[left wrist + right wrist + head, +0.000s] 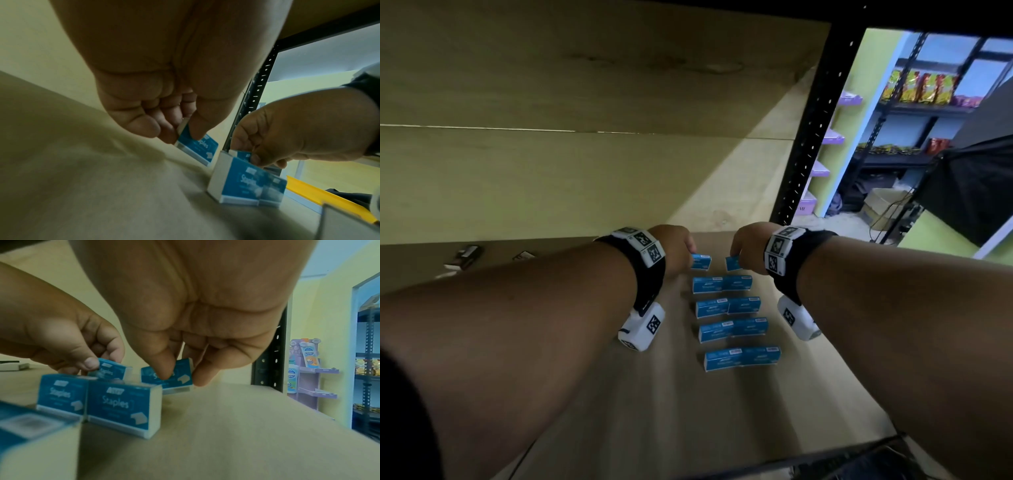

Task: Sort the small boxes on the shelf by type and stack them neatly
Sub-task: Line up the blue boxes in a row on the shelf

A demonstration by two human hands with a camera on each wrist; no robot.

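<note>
Small blue staples boxes stand in paired rows (pixel 722 284) down the wooden shelf (pixel 619 394). At the far end of the rows, my left hand (pixel 678 250) pinches one blue staples box (pixel 701 262) (pixel 197 146) between thumb and fingers, tilted just above the shelf. My right hand (pixel 748 245) pinches a second blue staples box (pixel 732 263) (pixel 180 378) beside it. The two held boxes sit a small gap apart. The nearest pair of boxes (pixel 98 397) stands right in front of them.
A few dark and white small boxes (pixel 465 257) lie far left on the shelf. The black perforated upright (pixel 815 130) frames the shelf's right side. Beyond it are racks with snack bags (pixel 921 87) and a purple display (pixel 308 369).
</note>
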